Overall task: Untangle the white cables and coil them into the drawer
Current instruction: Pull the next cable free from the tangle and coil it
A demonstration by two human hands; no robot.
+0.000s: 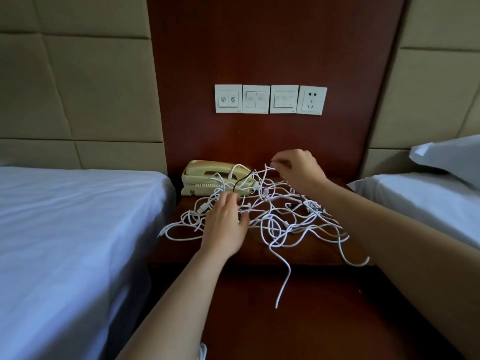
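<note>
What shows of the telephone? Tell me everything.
The telephone is a beige set, plastic by its look, its handset lying on top and a coiled cord along its front. It sits at the back left of the dark wooden nightstand, against the wall panel. Some white cables and one black cable drape over its right end.

Smooth white plastic-sheathed cables (272, 216) sprawl over a dark polished wooden nightstand (311, 253) beside a glossy beige plastic telephone (205, 172).
</note>
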